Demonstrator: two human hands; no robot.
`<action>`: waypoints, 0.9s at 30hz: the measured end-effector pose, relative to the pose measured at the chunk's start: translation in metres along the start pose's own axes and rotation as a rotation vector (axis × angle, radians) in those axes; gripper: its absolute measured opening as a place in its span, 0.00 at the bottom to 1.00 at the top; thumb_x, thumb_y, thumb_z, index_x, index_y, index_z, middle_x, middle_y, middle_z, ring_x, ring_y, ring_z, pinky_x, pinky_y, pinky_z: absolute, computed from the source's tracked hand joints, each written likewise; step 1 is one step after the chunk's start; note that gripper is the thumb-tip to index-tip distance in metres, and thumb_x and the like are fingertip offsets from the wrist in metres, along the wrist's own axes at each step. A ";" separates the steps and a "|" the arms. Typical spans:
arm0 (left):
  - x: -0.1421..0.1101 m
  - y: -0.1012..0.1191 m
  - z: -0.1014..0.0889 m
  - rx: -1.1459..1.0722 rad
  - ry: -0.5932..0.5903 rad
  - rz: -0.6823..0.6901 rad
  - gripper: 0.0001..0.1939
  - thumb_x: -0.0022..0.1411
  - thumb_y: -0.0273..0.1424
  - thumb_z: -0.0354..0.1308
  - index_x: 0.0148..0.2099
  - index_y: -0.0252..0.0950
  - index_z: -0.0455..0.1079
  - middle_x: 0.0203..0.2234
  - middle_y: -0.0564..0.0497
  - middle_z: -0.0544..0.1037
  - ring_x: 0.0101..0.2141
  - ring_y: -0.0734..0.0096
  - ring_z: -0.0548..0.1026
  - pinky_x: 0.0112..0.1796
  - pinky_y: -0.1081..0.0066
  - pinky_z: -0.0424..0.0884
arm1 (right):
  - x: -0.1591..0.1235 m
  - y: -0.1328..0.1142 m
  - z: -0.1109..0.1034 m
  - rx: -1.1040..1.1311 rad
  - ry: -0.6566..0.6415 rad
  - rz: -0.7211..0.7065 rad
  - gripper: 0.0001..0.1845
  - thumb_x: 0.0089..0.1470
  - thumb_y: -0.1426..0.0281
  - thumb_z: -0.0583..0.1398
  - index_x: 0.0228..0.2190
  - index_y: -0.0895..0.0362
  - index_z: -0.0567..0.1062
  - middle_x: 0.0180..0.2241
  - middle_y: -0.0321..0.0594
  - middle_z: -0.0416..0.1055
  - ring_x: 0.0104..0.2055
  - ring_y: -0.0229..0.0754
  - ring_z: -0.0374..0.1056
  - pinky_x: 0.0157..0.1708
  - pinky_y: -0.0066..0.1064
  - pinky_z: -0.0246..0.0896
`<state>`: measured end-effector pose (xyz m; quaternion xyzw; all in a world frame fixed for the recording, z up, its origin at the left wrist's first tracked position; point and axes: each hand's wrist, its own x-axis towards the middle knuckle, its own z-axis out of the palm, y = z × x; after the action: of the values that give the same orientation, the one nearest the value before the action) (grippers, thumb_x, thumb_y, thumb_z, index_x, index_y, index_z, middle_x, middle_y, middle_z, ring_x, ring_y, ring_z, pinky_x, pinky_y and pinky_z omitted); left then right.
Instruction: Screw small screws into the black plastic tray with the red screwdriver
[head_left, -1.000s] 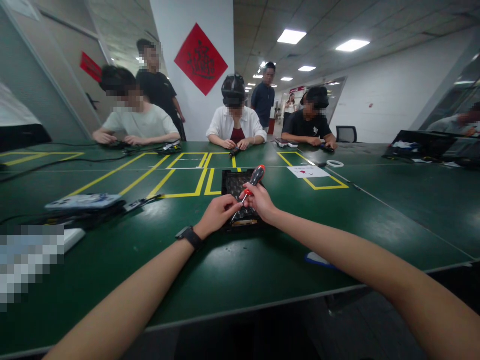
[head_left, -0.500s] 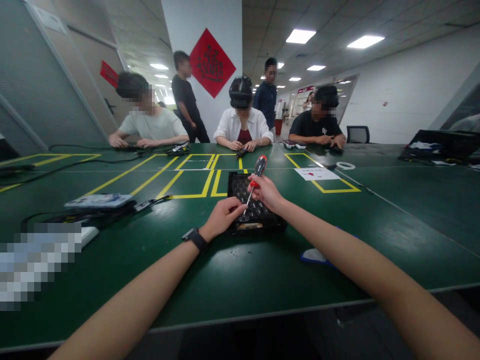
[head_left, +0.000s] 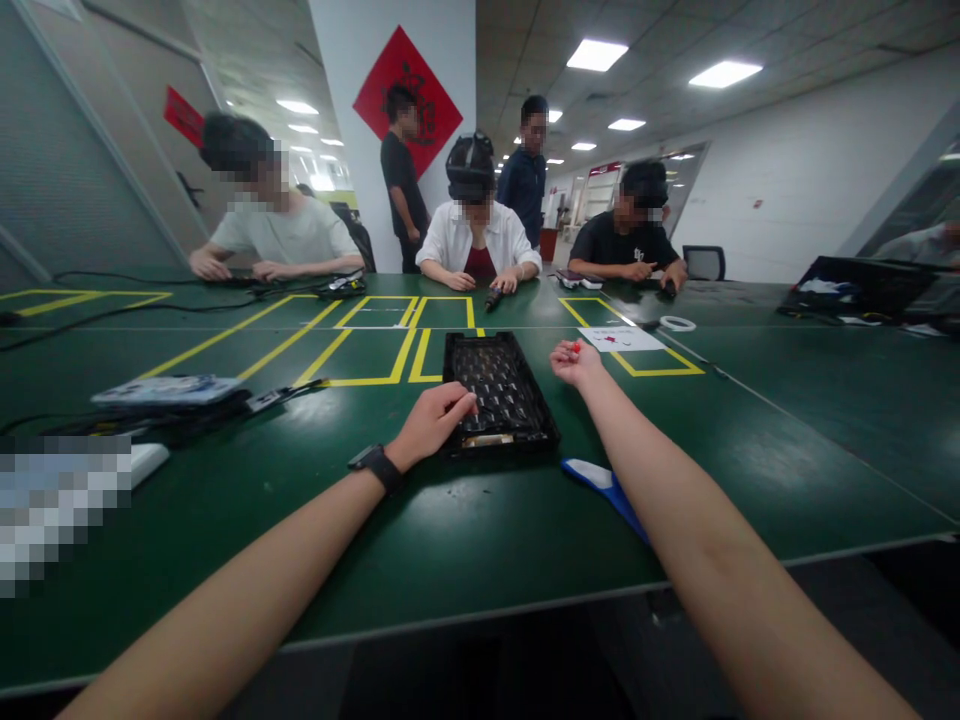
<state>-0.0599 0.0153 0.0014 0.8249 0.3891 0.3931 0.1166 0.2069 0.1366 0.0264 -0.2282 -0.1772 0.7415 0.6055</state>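
Observation:
A shallow black case (head_left: 517,405), its inside lined with rows of small metallic pieces, lies on the green table in front of me. My left hand (head_left: 433,420), with a dark watch on the wrist, grips the case's near left side; its thumb reaches over the rim and the other fingers are partly hidden. To the right of the case, my right hand (head_left: 576,364) is closed around a screwdriver (head_left: 577,347). Just its red part shows between the fingers; the shaft is hidden. Beside my right forearm lies a blue and grey object (head_left: 600,478), partly covered by the arm.
A printed sheet (head_left: 622,340) and a white tape ring (head_left: 677,324) lie beyond my right hand. Stacked devices with cables (head_left: 169,392) are at the left. Yellow tape (head_left: 405,358) marks the table (head_left: 420,560). Several people sit or stand across from me.
My right hand has moved off the case to the right, carrying the screwdriver and turning over. The left hand stays at the case's left side. The view has shifted slightly.

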 end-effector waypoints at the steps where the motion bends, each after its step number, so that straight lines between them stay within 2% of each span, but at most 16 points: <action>1: 0.000 0.000 0.000 0.003 0.002 0.001 0.21 0.65 0.39 0.42 0.28 0.35 0.69 0.24 0.53 0.70 0.29 0.73 0.68 0.33 0.72 0.62 | 0.001 -0.004 -0.008 -0.010 0.014 -0.007 0.22 0.63 0.63 0.35 0.20 0.56 0.52 0.12 0.26 0.48 0.10 0.29 0.42 0.11 0.20 0.46; 6: -0.001 0.002 -0.001 0.006 0.006 -0.002 0.21 0.65 0.39 0.42 0.28 0.35 0.69 0.24 0.52 0.70 0.29 0.73 0.68 0.34 0.72 0.62 | -0.003 -0.017 -0.044 -0.067 0.074 -0.039 0.20 0.62 0.61 0.41 0.23 0.55 0.58 0.14 0.30 0.56 0.13 0.31 0.51 0.14 0.23 0.54; 11: -0.001 0.004 -0.002 0.010 0.006 -0.010 0.21 0.65 0.39 0.42 0.29 0.35 0.70 0.25 0.52 0.71 0.29 0.72 0.68 0.34 0.72 0.62 | 0.000 -0.032 -0.058 -0.091 0.147 -0.124 0.21 0.63 0.61 0.40 0.25 0.56 0.63 0.18 0.33 0.64 0.19 0.32 0.62 0.20 0.25 0.63; 15: -0.002 0.003 -0.002 0.014 0.005 -0.012 0.21 0.65 0.39 0.42 0.29 0.35 0.70 0.25 0.52 0.71 0.29 0.72 0.69 0.34 0.72 0.63 | 0.005 -0.047 -0.058 -0.107 0.175 -0.167 0.18 0.62 0.63 0.44 0.27 0.56 0.66 0.25 0.36 0.70 0.24 0.31 0.67 0.24 0.25 0.66; 19: -0.001 0.002 -0.001 0.014 -0.003 -0.014 0.21 0.65 0.39 0.41 0.29 0.35 0.70 0.25 0.52 0.71 0.29 0.72 0.68 0.34 0.72 0.63 | 0.007 -0.060 -0.055 -0.129 0.163 -0.166 0.14 0.61 0.68 0.49 0.27 0.57 0.68 0.29 0.38 0.73 0.30 0.33 0.70 0.28 0.26 0.69; 23: -0.001 0.001 -0.001 0.010 -0.004 -0.020 0.21 0.65 0.39 0.41 0.29 0.34 0.69 0.25 0.52 0.71 0.29 0.72 0.68 0.34 0.72 0.62 | 0.009 -0.069 -0.048 -0.177 0.096 -0.182 0.09 0.59 0.71 0.52 0.28 0.57 0.69 0.31 0.38 0.74 0.34 0.34 0.71 0.31 0.28 0.71; 27: -0.001 0.002 -0.001 0.010 0.002 -0.025 0.22 0.65 0.39 0.41 0.28 0.34 0.69 0.25 0.51 0.71 0.29 0.72 0.68 0.34 0.72 0.63 | 0.011 -0.074 -0.030 -0.093 -0.015 -0.222 0.11 0.60 0.68 0.52 0.28 0.56 0.70 0.31 0.37 0.74 0.35 0.34 0.71 0.33 0.31 0.71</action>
<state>-0.0600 0.0131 0.0025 0.8200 0.4014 0.3908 0.1170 0.2818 0.1623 0.0396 -0.2296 -0.2402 0.6626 0.6712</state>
